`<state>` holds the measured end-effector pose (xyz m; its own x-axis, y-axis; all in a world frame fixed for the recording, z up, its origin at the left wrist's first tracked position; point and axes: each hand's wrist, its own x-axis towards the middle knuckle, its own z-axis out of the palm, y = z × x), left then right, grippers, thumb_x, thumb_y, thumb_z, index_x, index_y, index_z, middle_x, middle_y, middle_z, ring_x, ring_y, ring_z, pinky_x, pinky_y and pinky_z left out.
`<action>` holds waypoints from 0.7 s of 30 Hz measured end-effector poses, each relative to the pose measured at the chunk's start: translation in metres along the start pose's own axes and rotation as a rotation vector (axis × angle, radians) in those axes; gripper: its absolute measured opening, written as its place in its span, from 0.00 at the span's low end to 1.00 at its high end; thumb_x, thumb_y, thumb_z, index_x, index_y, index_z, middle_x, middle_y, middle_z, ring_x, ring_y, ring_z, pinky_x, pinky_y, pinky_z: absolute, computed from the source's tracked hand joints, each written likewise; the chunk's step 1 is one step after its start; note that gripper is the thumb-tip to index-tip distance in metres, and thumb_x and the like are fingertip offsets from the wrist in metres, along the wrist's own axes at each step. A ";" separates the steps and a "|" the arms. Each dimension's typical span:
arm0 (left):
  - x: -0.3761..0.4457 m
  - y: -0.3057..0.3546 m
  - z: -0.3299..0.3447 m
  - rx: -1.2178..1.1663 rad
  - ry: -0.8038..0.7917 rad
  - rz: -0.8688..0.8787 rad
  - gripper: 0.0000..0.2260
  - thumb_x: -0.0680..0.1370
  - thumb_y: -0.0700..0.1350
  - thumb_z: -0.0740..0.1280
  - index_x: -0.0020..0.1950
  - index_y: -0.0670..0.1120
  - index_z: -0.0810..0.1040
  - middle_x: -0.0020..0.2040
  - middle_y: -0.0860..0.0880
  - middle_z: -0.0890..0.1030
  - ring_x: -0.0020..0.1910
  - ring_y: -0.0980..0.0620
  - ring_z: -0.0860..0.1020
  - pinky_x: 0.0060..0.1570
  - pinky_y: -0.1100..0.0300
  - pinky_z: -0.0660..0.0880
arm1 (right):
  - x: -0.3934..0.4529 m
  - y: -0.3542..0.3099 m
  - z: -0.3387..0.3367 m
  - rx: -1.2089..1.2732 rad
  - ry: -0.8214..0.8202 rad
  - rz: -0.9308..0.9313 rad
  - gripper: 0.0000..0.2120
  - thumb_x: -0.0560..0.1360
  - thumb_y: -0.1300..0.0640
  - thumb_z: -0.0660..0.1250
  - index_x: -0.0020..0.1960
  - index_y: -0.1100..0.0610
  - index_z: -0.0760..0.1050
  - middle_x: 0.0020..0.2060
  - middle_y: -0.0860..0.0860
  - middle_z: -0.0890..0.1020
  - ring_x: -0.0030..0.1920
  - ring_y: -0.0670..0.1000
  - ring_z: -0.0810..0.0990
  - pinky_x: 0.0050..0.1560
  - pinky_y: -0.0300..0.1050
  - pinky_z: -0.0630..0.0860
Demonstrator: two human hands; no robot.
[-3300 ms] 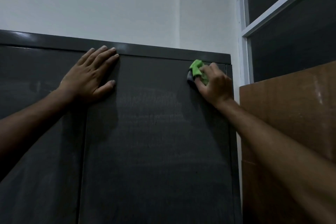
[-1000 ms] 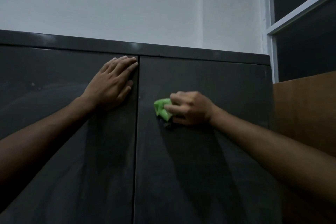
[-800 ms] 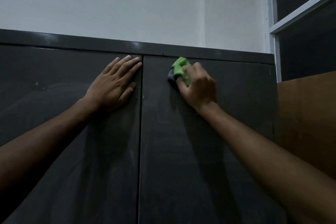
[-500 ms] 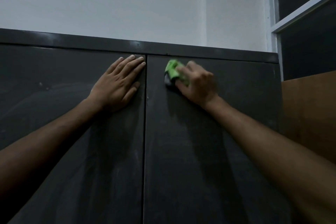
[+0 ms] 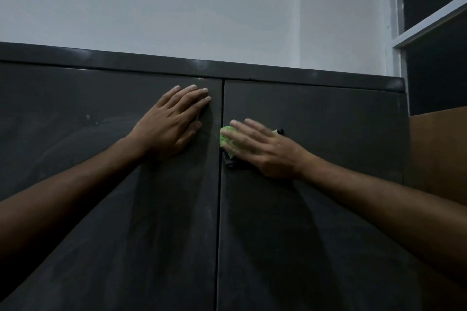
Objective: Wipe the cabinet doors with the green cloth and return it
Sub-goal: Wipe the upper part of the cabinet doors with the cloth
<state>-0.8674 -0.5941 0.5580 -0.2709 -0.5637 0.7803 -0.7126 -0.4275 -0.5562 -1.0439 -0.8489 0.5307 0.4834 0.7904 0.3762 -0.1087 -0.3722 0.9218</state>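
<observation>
A: What are you standing in front of?

B: You are facing a dark cabinet [image 5: 252, 235] under a pale wall [image 5: 202, 2]. Take the seam [image 5: 219, 209] between its two doors as your mark. The left door [image 5: 101, 209] is lying left of the seam, the right door [image 5: 316, 222] right of it. A brown board [image 5: 439, 154] is showing past the right door's far edge, well away from the seam, and a white frame [image 5: 429, 23] is running above that board.

A: And what are your hands doing?

B: Your left hand [image 5: 171, 124] is lying flat on the left door, fingers straight and close together, their tips just left of the seam near the door's top. It is holding nothing. Your right hand [image 5: 262, 146] is pressing on the right door just right of the seam, lower than the left hand, fingers stretched out and pointing toward the seam.

A: Where is the cloth?

B: The cloth [image 5: 226, 137] is sitting under your right fingers, pinned against the right door. Its green edge is peeking out at the fingertips, touching the seam, and a darker fold is hanging just below. Your fingers are not curling round it; they are only pressing it flat.
</observation>
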 end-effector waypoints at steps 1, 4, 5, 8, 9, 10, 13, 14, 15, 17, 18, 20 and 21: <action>-0.008 -0.005 -0.001 0.007 0.005 -0.012 0.29 0.85 0.55 0.51 0.83 0.42 0.63 0.84 0.42 0.62 0.84 0.43 0.57 0.83 0.42 0.53 | 0.001 0.004 0.000 0.034 -0.050 -0.075 0.25 0.84 0.59 0.60 0.80 0.57 0.63 0.79 0.61 0.63 0.79 0.64 0.60 0.78 0.63 0.61; -0.032 -0.027 -0.005 0.038 0.042 -0.075 0.29 0.85 0.54 0.52 0.83 0.42 0.63 0.83 0.41 0.63 0.84 0.42 0.58 0.82 0.41 0.54 | 0.012 0.017 -0.003 0.089 -0.042 -0.016 0.22 0.82 0.64 0.64 0.76 0.59 0.70 0.78 0.60 0.66 0.79 0.64 0.61 0.77 0.64 0.64; -0.040 -0.033 -0.005 0.045 0.049 -0.093 0.29 0.85 0.54 0.53 0.83 0.42 0.63 0.83 0.41 0.63 0.84 0.41 0.58 0.82 0.41 0.54 | 0.019 0.020 -0.003 0.115 0.017 0.119 0.22 0.82 0.65 0.65 0.75 0.60 0.71 0.77 0.60 0.67 0.79 0.64 0.62 0.76 0.64 0.65; -0.052 -0.042 -0.003 0.062 0.050 -0.102 0.29 0.85 0.54 0.53 0.84 0.42 0.61 0.85 0.43 0.59 0.85 0.42 0.56 0.83 0.41 0.53 | 0.048 0.001 0.002 0.143 0.185 0.576 0.19 0.82 0.63 0.64 0.72 0.63 0.74 0.76 0.62 0.70 0.78 0.65 0.64 0.75 0.65 0.66; -0.053 -0.042 -0.001 0.066 0.054 -0.103 0.29 0.85 0.54 0.53 0.84 0.42 0.60 0.85 0.43 0.59 0.85 0.42 0.55 0.83 0.41 0.53 | 0.056 -0.016 0.009 0.137 0.181 0.617 0.20 0.82 0.60 0.62 0.73 0.62 0.73 0.76 0.62 0.69 0.78 0.65 0.63 0.75 0.65 0.64; -0.054 -0.042 0.001 0.068 0.058 -0.103 0.29 0.85 0.54 0.52 0.84 0.42 0.60 0.85 0.43 0.58 0.85 0.43 0.55 0.83 0.41 0.53 | 0.059 -0.033 0.015 0.135 0.146 0.546 0.21 0.83 0.58 0.60 0.75 0.61 0.71 0.77 0.62 0.67 0.79 0.65 0.61 0.77 0.65 0.61; -0.054 -0.045 0.005 0.077 0.062 -0.094 0.29 0.85 0.54 0.52 0.85 0.42 0.59 0.85 0.44 0.57 0.85 0.43 0.54 0.83 0.41 0.52 | 0.051 -0.048 0.016 0.170 -0.044 0.033 0.24 0.84 0.59 0.58 0.79 0.58 0.65 0.79 0.59 0.64 0.80 0.61 0.59 0.81 0.59 0.57; -0.054 -0.046 0.006 0.081 0.061 -0.093 0.29 0.85 0.54 0.52 0.85 0.43 0.58 0.85 0.44 0.57 0.85 0.44 0.54 0.83 0.42 0.52 | 0.050 -0.036 0.012 0.186 -0.051 -0.038 0.24 0.83 0.61 0.60 0.79 0.58 0.65 0.78 0.59 0.65 0.80 0.59 0.61 0.80 0.58 0.59; -0.055 -0.047 0.007 0.085 0.061 -0.093 0.29 0.85 0.55 0.51 0.85 0.43 0.58 0.86 0.44 0.56 0.85 0.44 0.53 0.83 0.42 0.51 | 0.052 -0.023 0.009 0.203 -0.039 -0.016 0.25 0.82 0.64 0.62 0.78 0.60 0.67 0.78 0.59 0.67 0.79 0.59 0.64 0.78 0.56 0.64; -0.055 -0.049 0.009 0.089 0.061 -0.094 0.29 0.86 0.55 0.50 0.86 0.44 0.57 0.86 0.45 0.55 0.86 0.45 0.52 0.84 0.43 0.50 | 0.060 0.001 0.002 0.224 0.066 0.274 0.23 0.80 0.65 0.65 0.75 0.61 0.72 0.77 0.61 0.68 0.74 0.61 0.71 0.72 0.55 0.73; -0.055 -0.049 0.010 0.088 0.063 -0.094 0.29 0.86 0.55 0.50 0.86 0.44 0.56 0.86 0.45 0.55 0.86 0.46 0.51 0.84 0.43 0.50 | 0.067 0.004 -0.002 0.215 0.141 0.467 0.22 0.79 0.65 0.66 0.73 0.60 0.74 0.76 0.63 0.68 0.72 0.63 0.74 0.69 0.54 0.76; -0.056 -0.050 0.011 0.090 0.072 -0.096 0.29 0.86 0.55 0.50 0.86 0.45 0.56 0.86 0.46 0.55 0.86 0.46 0.51 0.84 0.43 0.50 | 0.082 -0.015 0.004 0.203 0.222 0.683 0.20 0.79 0.64 0.66 0.71 0.62 0.75 0.75 0.65 0.69 0.72 0.65 0.73 0.70 0.59 0.74; -0.056 -0.050 0.011 0.092 0.076 -0.096 0.29 0.86 0.55 0.50 0.86 0.45 0.56 0.86 0.46 0.55 0.86 0.46 0.51 0.84 0.43 0.50 | 0.087 -0.032 0.009 0.209 0.211 0.660 0.20 0.80 0.63 0.65 0.72 0.63 0.75 0.75 0.66 0.69 0.74 0.65 0.70 0.73 0.61 0.71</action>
<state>-0.8097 -0.5486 0.5390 -0.2547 -0.4638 0.8486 -0.6760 -0.5420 -0.4992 -0.9905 -0.7729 0.5333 0.1936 0.4383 0.8777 -0.1415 -0.8728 0.4671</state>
